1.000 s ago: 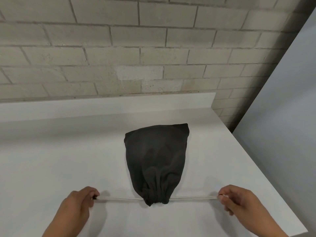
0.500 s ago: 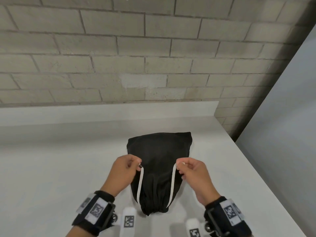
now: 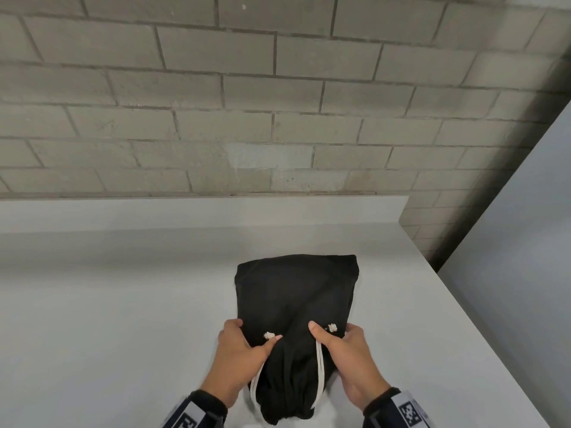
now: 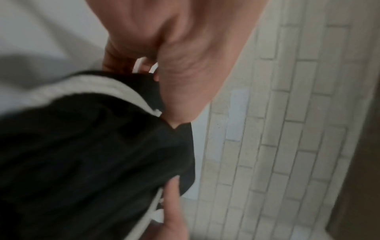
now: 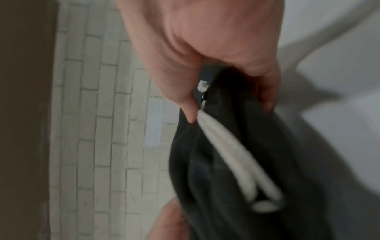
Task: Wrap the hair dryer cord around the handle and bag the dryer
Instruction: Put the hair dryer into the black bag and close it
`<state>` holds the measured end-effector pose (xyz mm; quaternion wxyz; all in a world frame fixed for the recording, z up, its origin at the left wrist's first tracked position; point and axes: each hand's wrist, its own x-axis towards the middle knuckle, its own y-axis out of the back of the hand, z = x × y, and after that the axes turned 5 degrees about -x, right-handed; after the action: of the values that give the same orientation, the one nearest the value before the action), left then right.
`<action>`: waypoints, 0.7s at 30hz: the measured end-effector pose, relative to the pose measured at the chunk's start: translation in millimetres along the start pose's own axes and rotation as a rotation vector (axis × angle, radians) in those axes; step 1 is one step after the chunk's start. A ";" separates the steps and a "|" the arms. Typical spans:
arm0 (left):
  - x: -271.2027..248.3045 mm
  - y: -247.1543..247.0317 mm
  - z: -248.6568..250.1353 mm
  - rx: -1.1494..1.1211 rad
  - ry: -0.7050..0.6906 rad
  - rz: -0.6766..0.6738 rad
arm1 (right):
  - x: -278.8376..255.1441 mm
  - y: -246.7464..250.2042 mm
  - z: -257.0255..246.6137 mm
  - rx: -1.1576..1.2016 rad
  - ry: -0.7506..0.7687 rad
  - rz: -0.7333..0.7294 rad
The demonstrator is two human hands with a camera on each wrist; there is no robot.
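A black drawstring bag (image 3: 293, 304) lies on the white counter (image 3: 108, 319), bulging, with its gathered mouth toward me. The hair dryer is hidden inside it. My left hand (image 3: 238, 350) grips the bag's left side, thumb on top, with the white drawstring (image 3: 269, 335) under the thumb. My right hand (image 3: 343, 350) grips the right side, thumb pressing the cloth, the other drawstring (image 3: 319, 378) running beneath it. In the left wrist view the bag (image 4: 92, 154) and cord (image 4: 115, 91) sit under my left hand (image 4: 164, 73). The right wrist view shows the right hand (image 5: 216, 73) around the bag (image 5: 257, 162) and cord (image 5: 232, 154).
A grey brick wall (image 3: 278, 103) rises behind the counter's low white backsplash (image 3: 185, 214). The counter's right edge (image 3: 463, 319) runs diagonally close to the bag, with a pale grey panel (image 3: 525, 242) beyond it.
A second ago both hands pulled the drawstrings out sideways. They then brought the cords inward over the bag, and now both hands grip the bag's sides with the cords.
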<state>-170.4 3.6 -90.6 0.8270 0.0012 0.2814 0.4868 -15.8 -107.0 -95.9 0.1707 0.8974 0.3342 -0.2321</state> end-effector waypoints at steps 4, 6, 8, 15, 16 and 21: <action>1.9 -1.6 6.9 -0.304 0.191 -0.150 | 1.6 -4.6 0.4 0.015 0.002 -0.143; 2.9 -3.5 5.6 -0.397 0.216 -0.287 | -3.1 -6.1 -3.4 0.022 0.059 -0.214; -2.6 -6.8 4.8 -0.466 0.154 -0.375 | -8.1 -8.5 -5.8 0.022 0.122 -0.241; -5.0 7.9 12.8 -0.495 -0.100 -0.268 | -19.8 -30.4 -28.4 0.037 0.232 -0.344; -2.7 15.0 16.9 -0.500 -0.128 -0.251 | -19.1 -36.6 -35.5 0.043 0.239 -0.357; 25.7 58.4 42.4 -0.494 -0.215 -0.140 | 8.4 -82.5 -67.8 0.068 0.238 -0.437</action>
<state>-188.1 66.5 -50.7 0.8589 -0.1685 0.0642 0.4794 -45.7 -12.1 -56.2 0.0458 0.8300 0.5301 -0.1671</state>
